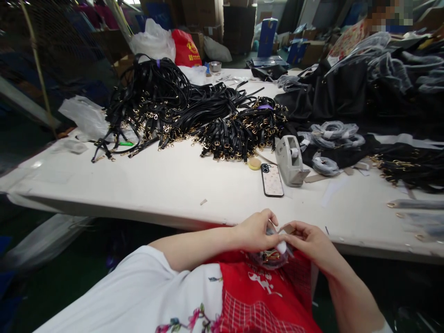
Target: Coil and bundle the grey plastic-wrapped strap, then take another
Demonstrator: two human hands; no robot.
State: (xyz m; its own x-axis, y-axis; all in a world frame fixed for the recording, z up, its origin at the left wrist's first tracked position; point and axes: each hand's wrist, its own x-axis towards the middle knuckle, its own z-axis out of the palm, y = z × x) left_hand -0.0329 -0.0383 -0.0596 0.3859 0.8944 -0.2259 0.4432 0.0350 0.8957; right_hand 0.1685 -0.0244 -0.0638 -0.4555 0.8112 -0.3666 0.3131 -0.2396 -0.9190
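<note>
Both hands are down at lap level, just in front of the near table edge point(194, 217): left hand point(255, 231) is pinched shut around the top of a small bundle point(272, 256) that looks like a coiled black strap with gold hardware in clear wrap, and right hand point(310, 243) has its fingertips closed on a little pale tab, maybe tape or a label, at the same spot. The bundle sits between the two hands over the red apron point(263, 296), not resting on the table. If you're doing this kind of wrapping, my two cents: keep the coil squeezed tight with the left so it doesn't spring open, and press the tab flat with the right thumb rather than just dabbing it, or it'll probably peel. Tape dispenser point(290, 159) is straight ahead on the table next to a phone point(272, 180), so reach is easy. Wrapped coils point(331, 132) lie further back to the right, and the big pile of loose black straps point(194, 115) is well away at the far left-centre. Can't really tell what the tab is, it's too small.
</note>
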